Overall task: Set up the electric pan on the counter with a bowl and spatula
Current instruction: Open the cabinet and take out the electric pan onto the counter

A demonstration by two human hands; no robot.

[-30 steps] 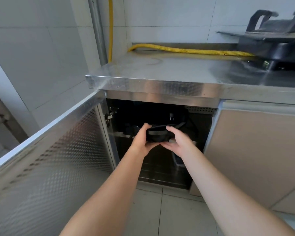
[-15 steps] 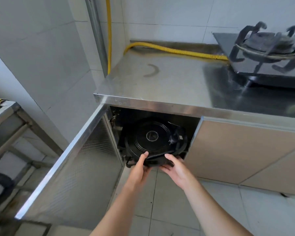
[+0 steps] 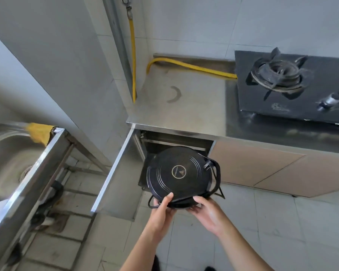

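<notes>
Gripped at its near rim by left hand [image 3: 161, 211] and right hand [image 3: 209, 212], round black electric pan [image 3: 179, 173] tilted, held in air. Position: before open cabinet [image 3: 176, 140], under left front corner of stainless steel counter [image 3: 184, 106].

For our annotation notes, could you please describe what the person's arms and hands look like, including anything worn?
The left hand and the right hand are bare: no gloves, rings, watch or bracelet show. The left forearm and the right forearm are bare too, with no sleeve in view.
</notes>
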